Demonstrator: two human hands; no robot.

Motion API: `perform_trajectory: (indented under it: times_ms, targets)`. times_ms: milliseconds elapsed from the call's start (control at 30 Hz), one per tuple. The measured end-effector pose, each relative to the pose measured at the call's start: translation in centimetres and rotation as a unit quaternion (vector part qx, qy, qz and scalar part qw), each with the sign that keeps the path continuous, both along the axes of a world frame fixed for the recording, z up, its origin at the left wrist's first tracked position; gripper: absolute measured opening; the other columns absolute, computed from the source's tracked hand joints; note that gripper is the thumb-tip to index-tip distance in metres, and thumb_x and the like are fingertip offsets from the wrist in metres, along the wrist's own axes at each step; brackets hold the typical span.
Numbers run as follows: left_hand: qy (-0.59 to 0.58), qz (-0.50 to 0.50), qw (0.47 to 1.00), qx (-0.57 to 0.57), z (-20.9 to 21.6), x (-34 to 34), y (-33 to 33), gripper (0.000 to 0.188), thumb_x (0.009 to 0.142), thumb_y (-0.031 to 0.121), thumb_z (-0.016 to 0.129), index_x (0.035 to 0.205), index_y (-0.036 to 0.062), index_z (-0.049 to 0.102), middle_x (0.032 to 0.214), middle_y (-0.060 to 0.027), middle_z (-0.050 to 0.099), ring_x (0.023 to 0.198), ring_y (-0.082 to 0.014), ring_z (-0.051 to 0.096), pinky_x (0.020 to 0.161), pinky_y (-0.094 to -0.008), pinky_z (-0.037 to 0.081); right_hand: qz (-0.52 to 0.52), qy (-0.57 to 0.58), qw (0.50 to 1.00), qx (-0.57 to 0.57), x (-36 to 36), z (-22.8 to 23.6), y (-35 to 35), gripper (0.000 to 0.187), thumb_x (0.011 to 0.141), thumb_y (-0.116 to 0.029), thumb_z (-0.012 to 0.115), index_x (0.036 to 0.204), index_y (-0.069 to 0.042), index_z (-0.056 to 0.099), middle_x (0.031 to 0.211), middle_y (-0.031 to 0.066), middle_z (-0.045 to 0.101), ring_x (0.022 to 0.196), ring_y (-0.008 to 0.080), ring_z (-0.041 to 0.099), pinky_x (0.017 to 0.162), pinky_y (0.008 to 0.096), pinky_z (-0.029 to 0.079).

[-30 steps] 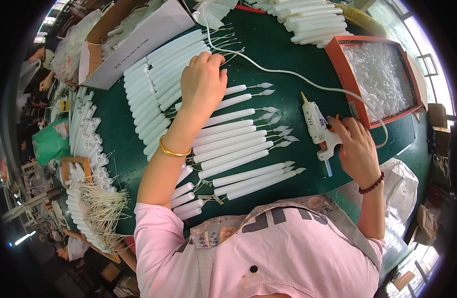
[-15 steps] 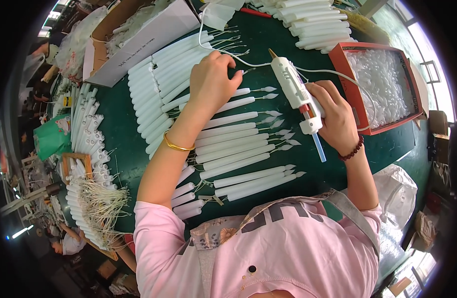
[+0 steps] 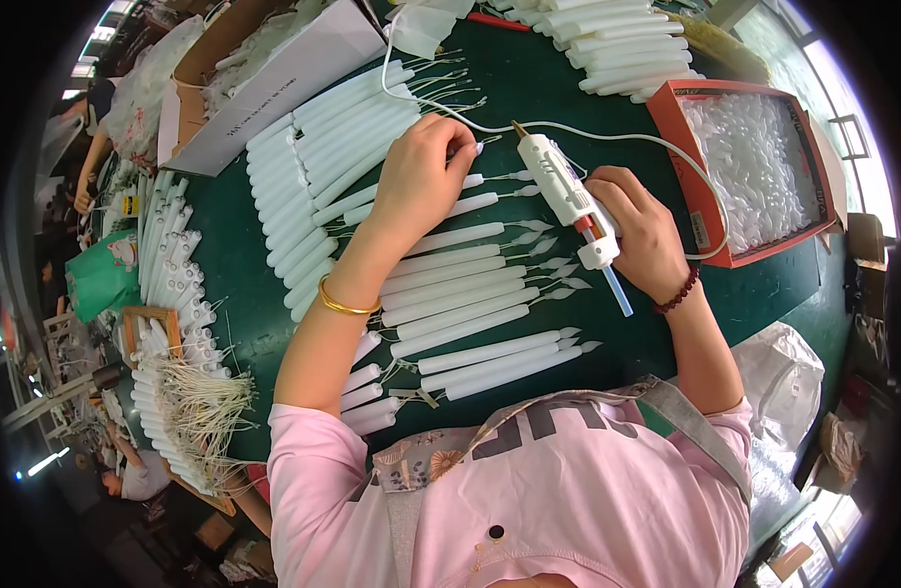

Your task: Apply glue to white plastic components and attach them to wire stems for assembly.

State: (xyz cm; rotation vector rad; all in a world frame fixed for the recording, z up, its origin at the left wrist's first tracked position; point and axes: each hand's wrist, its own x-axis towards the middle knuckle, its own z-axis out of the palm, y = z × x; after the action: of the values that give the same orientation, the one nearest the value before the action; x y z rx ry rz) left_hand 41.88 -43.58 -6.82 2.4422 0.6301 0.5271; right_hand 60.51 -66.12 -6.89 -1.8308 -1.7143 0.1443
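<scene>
My right hand (image 3: 641, 230) is closed round the handle of a white hot glue gun (image 3: 560, 186). Its nozzle points up and left toward my left hand, and a translucent bluish glue stick (image 3: 618, 292) sticks out of its rear. My left hand (image 3: 429, 167) has its thumb and forefinger pinched at the thin wire (image 3: 490, 140) of a white candle stick; the exact grip is partly hidden. Under and left of it lies a row of white candle sticks (image 3: 357, 122) with bare wire ends. Nearer me, finished-looking candle sticks (image 3: 460, 284) bear clear flame-shaped tips (image 3: 575, 283).
An orange-red box (image 3: 700, 186) of clear flame-shaped pieces stands at the right. The gun's white cord (image 3: 627, 136) loops across the green table (image 3: 607, 343). A cardboard box (image 3: 264, 93) stands at the far left, more white sticks (image 3: 622, 49) at the back. Another person's arm (image 3: 93, 167) shows at left.
The glue gun and my right hand have shifted left, bringing the nozzle closer to my left hand. My left thumb and forefinger have drawn together in a pinch.
</scene>
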Motion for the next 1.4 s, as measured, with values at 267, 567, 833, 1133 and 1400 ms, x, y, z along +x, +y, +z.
perform_trajectory:
  times_ms: [267, 567, 833, 1133, 1400]
  targets:
    - [-0.105, 0.027, 0.989, -0.101, -0.8, -0.5, -0.8, 0.01, 0.085, 0.007, 0.077, 0.085, 0.0022, 0.068, 0.078, -0.0069, 0.066, 0.067, -0.0187, 0.065, 0.067, -0.0313, 0.054, 0.008, -0.043, 0.999, -0.013, -0.3, -0.2, 0.3, 0.037, 0.077, -0.006, 0.081, 0.112, -0.003, 0.067, 0.116, 0.0126, 0.064, 0.095, 0.0333, 0.07, 0.081, 0.0384, 0.059]
    - [-0.092, 0.023, 0.993, -0.074, 0.1, -0.6, -0.9, 0.008, 0.086, 0.001, 0.077, 0.087, -0.001, 0.069, 0.081, -0.0062, 0.069, 0.069, -0.0133, 0.066, 0.066, -0.0262, 0.054, 0.008, -0.058, 0.998, -0.018, -0.4, -0.2, 0.3, 0.035, 0.077, -0.007, 0.082, 0.11, -0.005, 0.068, 0.112, 0.011, 0.064, 0.093, 0.0314, 0.07, 0.079, 0.038, 0.059]
    - [-0.109, 0.029, 0.99, -0.082, -0.4, -0.9, -0.8, 0.011, 0.082, 0.007, 0.078, 0.084, 0.0032, 0.068, 0.077, -0.0059, 0.065, 0.066, -0.0179, 0.062, 0.065, -0.0317, 0.053, 0.011, -0.055, 0.998, -0.022, -0.8, -0.4, 0.6, 0.034, 0.077, -0.007, 0.081, 0.108, -0.005, 0.068, 0.108, 0.0115, 0.063, 0.09, 0.0318, 0.069, 0.078, 0.0382, 0.059]
    - [-0.133, 0.025, 0.986, -0.097, 0.1, -0.3, -0.9, 0.011, 0.084, 0.004, 0.078, 0.084, 0.0005, 0.068, 0.078, -0.0061, 0.066, 0.066, -0.0161, 0.063, 0.065, -0.0289, 0.054, 0.009, -0.059, 0.998, -0.034, -0.5, 0.4, 0.3, 0.037, 0.073, 0.005, 0.075, 0.108, -0.005, 0.067, 0.109, 0.0119, 0.062, 0.096, 0.032, 0.068, 0.079, 0.0387, 0.059]
    - [-0.125, 0.04, 0.971, -0.199, -0.6, -0.6, -0.6, 0.008, 0.092, 0.006, 0.075, 0.091, 0.0003, 0.069, 0.074, -0.003, 0.07, 0.068, -0.0081, 0.064, 0.065, -0.0241, 0.051, -0.009, -0.034, 0.982, -0.186, 1.8, 6.6, -5.4, 0.051, 0.067, 0.007, 0.078, 0.114, -0.008, 0.065, 0.13, 0.0121, 0.053, 0.114, 0.0329, 0.061, 0.092, 0.0418, 0.054]
